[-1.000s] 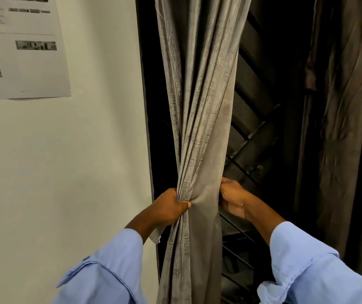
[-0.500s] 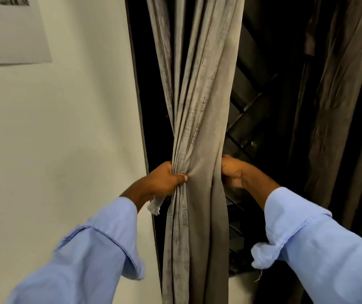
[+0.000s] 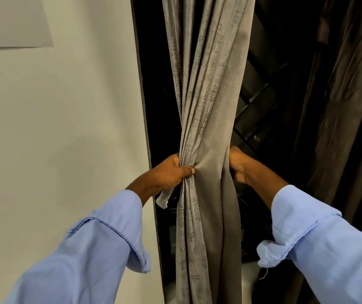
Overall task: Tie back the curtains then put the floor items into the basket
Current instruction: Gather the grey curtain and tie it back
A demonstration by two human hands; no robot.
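Both hands have stayed clamped at the curtain's waist since the earlier frames, while the paper sheet point(image 3: 14, 21) on the wall has slid toward the upper left corner. Gathered grey curtain point(image 3: 206, 95) hangs beside the wall point(image 3: 55, 128); left hand point(image 3: 168, 173) has a clenched grip on its folds and a strip end point(image 3: 163, 199). Right hand point(image 3: 240, 164) curls round the curtain's far edge.

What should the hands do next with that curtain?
Probably pass the loose strip end around the front of the bunch toward the right hand. The grey curtain is gathered and gripped on both sides, the left hand pinches it with the strip hanging below, and no tie shows across its front yet.
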